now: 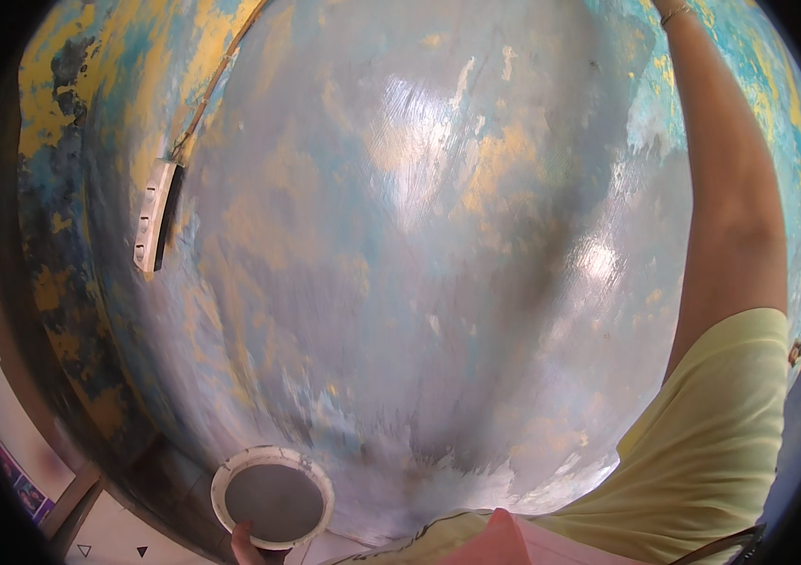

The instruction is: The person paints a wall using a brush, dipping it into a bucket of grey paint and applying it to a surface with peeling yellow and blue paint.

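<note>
My left hand (pixel 244 544) grips the rim of a round white tub (pixel 324 478) at the bottom left, with the thumb over the edge; the other fingers are mostly hidden below it. Smooth grey liquid (pixel 273 502), apparently paint, fills much of the tub. On the right, my bare right forearm (pixel 732 188) reaches up along the wall, a thin band (pixel 674 14) at its wrist. The right hand is beyond the top edge. The wall (pixel 344 235) has a wet, shiny grey coat with brush streaks over patchy turquoise and yellow.
A white socket strip (pixel 152 217) with several outlets hangs on the wall at the left, its brown cable (pixel 217 80) running upward. Uncoated yellow, turquoise and dark patches show at the far left. Printed light sheets or panels (pixel 29 424) are at the lower left.
</note>
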`<state>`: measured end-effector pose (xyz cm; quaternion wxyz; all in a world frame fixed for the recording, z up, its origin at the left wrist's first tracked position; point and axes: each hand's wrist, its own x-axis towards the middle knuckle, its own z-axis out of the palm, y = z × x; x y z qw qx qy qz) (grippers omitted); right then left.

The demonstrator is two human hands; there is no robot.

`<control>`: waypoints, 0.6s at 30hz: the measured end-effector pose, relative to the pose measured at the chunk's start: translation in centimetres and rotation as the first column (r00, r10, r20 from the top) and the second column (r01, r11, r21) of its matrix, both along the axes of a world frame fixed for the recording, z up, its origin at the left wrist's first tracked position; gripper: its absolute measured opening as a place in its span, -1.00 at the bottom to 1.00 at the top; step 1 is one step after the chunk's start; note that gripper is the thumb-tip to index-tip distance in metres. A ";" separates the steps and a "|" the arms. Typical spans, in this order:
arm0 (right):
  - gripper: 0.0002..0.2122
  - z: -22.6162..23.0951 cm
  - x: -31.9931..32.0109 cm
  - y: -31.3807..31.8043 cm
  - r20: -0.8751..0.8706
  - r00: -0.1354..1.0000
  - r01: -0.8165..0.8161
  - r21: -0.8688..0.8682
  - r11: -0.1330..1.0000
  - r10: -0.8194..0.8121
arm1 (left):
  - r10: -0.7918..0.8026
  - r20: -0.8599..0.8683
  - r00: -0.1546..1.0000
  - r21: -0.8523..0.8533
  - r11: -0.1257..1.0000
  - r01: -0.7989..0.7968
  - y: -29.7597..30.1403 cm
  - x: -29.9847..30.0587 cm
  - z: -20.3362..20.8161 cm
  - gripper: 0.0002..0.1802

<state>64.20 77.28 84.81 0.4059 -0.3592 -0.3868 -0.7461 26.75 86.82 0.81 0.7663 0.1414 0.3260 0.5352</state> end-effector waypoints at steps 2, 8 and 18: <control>-0.76 -3.5 -0.7 1.2 0.030 0.991 0.130 0.031 0.991 -0.131 | -0.036 -0.030 0.999 0.026 0.999 0.037 -0.6 -0.4 0.4 -0.18; -0.86 -21.2 -0.3 0.3 0.104 0.994 0.090 -0.501 0.861 -0.044 | -0.116 0.029 0.993 0.180 0.978 0.109 -2.8 0.4 7.8 -0.23; -0.87 -34.8 -5.3 0.0 -0.482 0.872 -0.489 -0.840 0.236 0.088 | -0.198 -0.047 0.979 0.143 0.969 0.203 -1.0 -2.0 6.4 -0.22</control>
